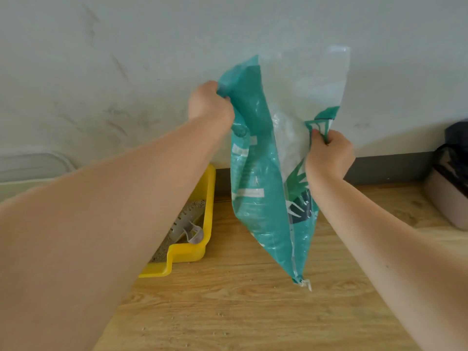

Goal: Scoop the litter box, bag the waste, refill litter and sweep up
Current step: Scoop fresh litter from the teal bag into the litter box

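Aloft between both hands, teal litter bag (255,173) held upside down and limp, left hand (210,102) clenching one corner, right hand (329,153) pinching the other, probably to shake out dregs, yellow litter box (202,198) on the floor (240,312) below-left.

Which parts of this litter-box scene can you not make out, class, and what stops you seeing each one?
Head view:
- Yellow litter box: most of it hidden behind the left forearm.
- Scoop: far end covered by that forearm.
- Teal litter bag: print too blurred to read; contents not visible.
- Dark bag at right: cut off by the frame edge.
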